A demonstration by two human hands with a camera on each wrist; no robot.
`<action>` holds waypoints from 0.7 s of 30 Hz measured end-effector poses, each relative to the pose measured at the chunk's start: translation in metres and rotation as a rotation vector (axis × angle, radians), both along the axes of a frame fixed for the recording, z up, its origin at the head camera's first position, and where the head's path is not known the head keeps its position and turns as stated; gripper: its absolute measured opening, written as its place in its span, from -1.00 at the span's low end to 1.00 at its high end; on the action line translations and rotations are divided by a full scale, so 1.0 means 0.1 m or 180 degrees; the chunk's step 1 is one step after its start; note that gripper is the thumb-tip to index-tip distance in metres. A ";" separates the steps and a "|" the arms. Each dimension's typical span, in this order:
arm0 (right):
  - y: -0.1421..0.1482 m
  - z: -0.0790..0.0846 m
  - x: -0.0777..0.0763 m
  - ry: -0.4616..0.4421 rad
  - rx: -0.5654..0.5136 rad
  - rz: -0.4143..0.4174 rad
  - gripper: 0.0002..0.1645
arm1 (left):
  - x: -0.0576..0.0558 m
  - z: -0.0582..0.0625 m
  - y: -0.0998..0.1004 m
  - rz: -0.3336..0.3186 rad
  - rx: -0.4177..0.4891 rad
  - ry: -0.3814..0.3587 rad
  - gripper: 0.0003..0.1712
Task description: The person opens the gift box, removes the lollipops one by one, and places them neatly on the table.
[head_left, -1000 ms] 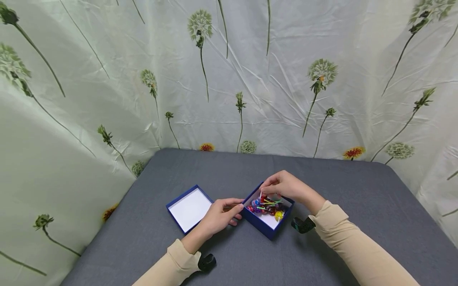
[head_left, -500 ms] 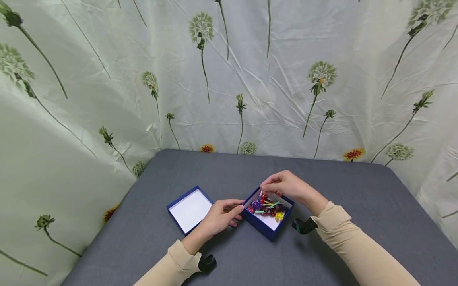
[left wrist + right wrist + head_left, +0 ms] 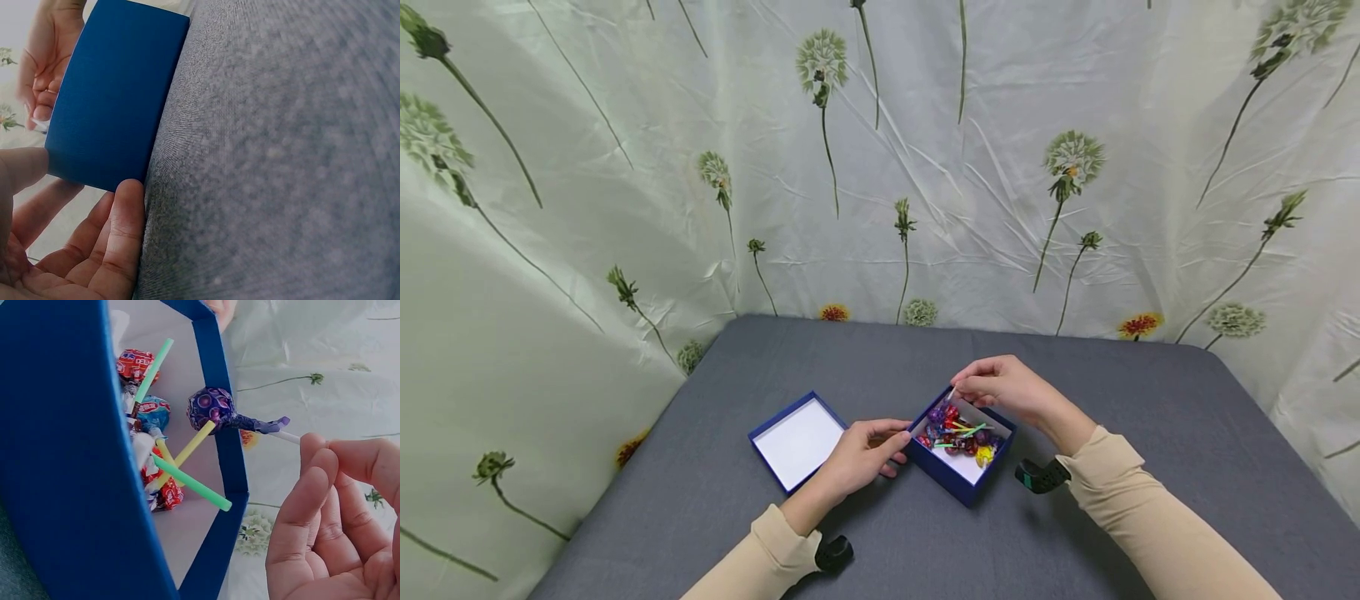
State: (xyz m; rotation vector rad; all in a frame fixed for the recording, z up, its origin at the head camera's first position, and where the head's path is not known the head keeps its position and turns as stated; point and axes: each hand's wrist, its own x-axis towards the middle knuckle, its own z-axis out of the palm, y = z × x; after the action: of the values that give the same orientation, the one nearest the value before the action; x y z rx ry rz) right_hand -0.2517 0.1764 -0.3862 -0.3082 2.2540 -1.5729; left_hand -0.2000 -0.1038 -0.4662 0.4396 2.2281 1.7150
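Note:
In the head view, a blue box [image 3: 951, 479] with a white inside holds several wrapped lollipops [image 3: 962, 437] with coloured sticks. My right hand [image 3: 1011, 389] is over its far side and pinches a white stick between thumb and fingertips. That stick belongs to a purple-wrapped lollipop [image 3: 211, 409], its round head at the box's inner edge in the right wrist view. At the box's left corner, my left hand [image 3: 865, 454] grips the wall, thumb [image 3: 25, 167] at the rim and other fingers low against the side.
The blue lid [image 3: 797, 442], white inside up, lies on the grey table [image 3: 895, 550] left of the box, close behind the left forearm. A white curtain [image 3: 880, 167] printed with dandelions hangs behind and beside the table. Each wrist carries a black band [image 3: 1041, 475].
My right hand has shifted slightly up and to the right, drawing the purple lollipop up from the others by its stick. My left hand and the box stay in place.

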 end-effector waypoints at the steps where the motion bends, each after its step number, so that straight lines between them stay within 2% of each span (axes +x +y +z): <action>1: 0.01 0.01 0.01 -0.0013 -0.0047 -0.0013 -0.64 | 0.00 0.00 0.00 -0.0001 0.0000 -0.0003 -0.58; 21: 0.24 0.03 0.12 -0.0038 -0.0372 -0.0236 -0.68 | 0.00 -0.01 0.00 0.0003 0.0026 0.0007 -0.58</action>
State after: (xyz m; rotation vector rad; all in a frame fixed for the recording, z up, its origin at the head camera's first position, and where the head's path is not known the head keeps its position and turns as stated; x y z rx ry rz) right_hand -0.2392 0.2004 -0.3831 -0.2485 2.1921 -1.7437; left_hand -0.1995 -0.1037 -0.4673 0.4424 2.2238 1.7257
